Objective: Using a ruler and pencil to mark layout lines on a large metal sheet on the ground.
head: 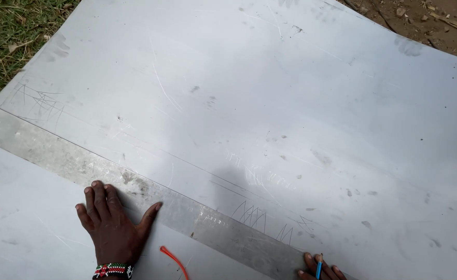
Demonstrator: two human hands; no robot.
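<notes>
Under left hand [111,220] flat straightedge [135,189], right hand [321,269] gripping pen [319,269]

Left hand [111,223] flat on metal straightedge [135,192]; right hand [321,270] grips blue pen [319,269].

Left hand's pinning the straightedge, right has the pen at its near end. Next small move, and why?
Probably draw the blue pen along the upper edge of the metal straightedge. The left hand lies flat across it on the metal sheet, and the right hand holds the pen at its lower end.
</notes>
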